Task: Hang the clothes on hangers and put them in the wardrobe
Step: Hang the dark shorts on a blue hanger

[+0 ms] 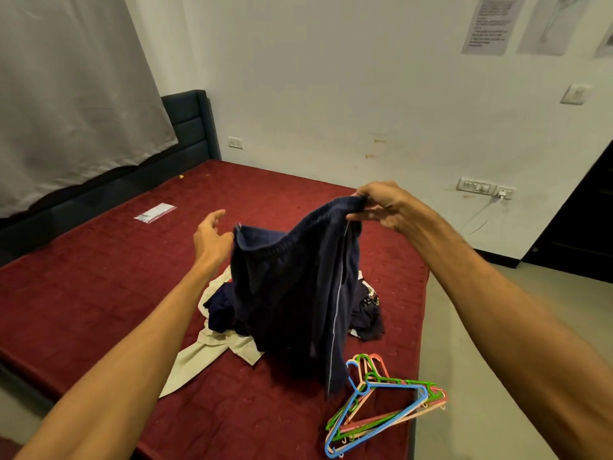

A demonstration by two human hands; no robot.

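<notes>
In the middle of the frame a dark navy garment (292, 293) with an elastic waistband and a thin pale stripe down its side hangs in the air above the red bed (99, 293). The right hand (381, 207), right of centre, holds it up. Its fingers (363, 198) and thumb are curled and pinch the upper right end of the waistband, so the cloth drops down and to the left from them.

The left hand (212, 239), left of centre, has its fingers loosely spread and grips nothing. It sits just beside the lower left end of the waistband. Whether it touches the cloth cannot be told, as the hand is blurred.

The hem of the held garment reaches down in front of a pile of clothes (219, 310) on the bed, where dark pieces lie over a beige garment (202, 356) that trails toward the lower left. A heap of coloured plastic hangers (381, 403), blue, green and pink, lies on the bed's lower right corner, just below the hanging hem.

A small clear packet (155, 212) lies on the bed at the left, well apart from the clothes. A dark headboard (189, 127) stands at the upper left.
</notes>
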